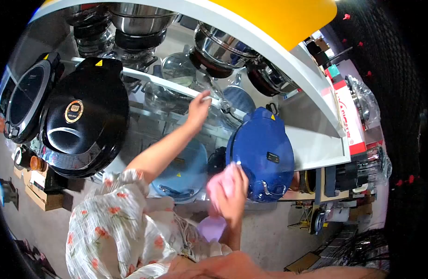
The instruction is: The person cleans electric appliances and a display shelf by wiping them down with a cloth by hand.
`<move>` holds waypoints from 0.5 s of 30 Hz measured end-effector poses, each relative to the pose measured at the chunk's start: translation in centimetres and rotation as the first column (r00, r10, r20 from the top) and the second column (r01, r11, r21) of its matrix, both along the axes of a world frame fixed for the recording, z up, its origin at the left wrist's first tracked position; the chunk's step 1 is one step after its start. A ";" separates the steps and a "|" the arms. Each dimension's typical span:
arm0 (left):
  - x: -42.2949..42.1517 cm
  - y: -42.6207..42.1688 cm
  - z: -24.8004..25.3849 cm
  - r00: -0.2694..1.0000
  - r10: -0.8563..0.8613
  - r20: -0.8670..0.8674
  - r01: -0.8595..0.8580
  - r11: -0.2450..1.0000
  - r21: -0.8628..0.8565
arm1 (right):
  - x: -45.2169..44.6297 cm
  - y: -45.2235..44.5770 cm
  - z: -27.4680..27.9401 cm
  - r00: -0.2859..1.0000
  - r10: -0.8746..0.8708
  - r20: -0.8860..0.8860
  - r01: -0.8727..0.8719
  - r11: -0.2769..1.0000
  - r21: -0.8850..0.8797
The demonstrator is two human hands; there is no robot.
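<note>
My left hand (199, 110) reaches over the display shelf beside its white rail (167, 83). Its fingers are curled in, and what they hold, if anything, is too small to make out. A dark cord (230, 111) runs close to its right. In my right hand (235, 197) is a bunched pink cloth (222, 186), held near the front of a blue electric griddle (262, 153) with a closed lid. A light blue round appliance (181, 169) lies between my arms. Left of my left arm is a large black electric griddle (86, 116).
Another round dark appliance (28, 100) leans at the far left. Steel pots (142, 18) and glass lids stand at the back. A white curved frame (269, 51) arches overhead. A red and white box (348, 116) is at right. Something purple (212, 228) hangs below my right hand.
</note>
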State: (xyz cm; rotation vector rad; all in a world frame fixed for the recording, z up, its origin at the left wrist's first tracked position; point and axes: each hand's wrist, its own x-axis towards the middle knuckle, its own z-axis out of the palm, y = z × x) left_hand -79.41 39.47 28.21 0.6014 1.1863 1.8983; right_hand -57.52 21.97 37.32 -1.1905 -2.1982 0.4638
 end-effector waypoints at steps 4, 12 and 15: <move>-0.4 -14.4 0.6 0.877 -0.043 -0.479 0.095 0.992 0.086 | -6.9 1.3 -0.6 0.943 0.067 0.327 -0.056 0.998 -0.042; -5.6 -27.7 -1.1 0.757 -0.095 -0.646 0.129 0.992 0.005 | -14.2 10.9 -13.7 0.875 0.135 0.465 -0.209 0.972 0.111; -5.9 -28.2 -1.0 0.800 -0.109 -0.590 0.090 0.994 -0.062 | -18.8 16.6 -14.4 0.887 0.166 0.431 -0.239 0.963 0.122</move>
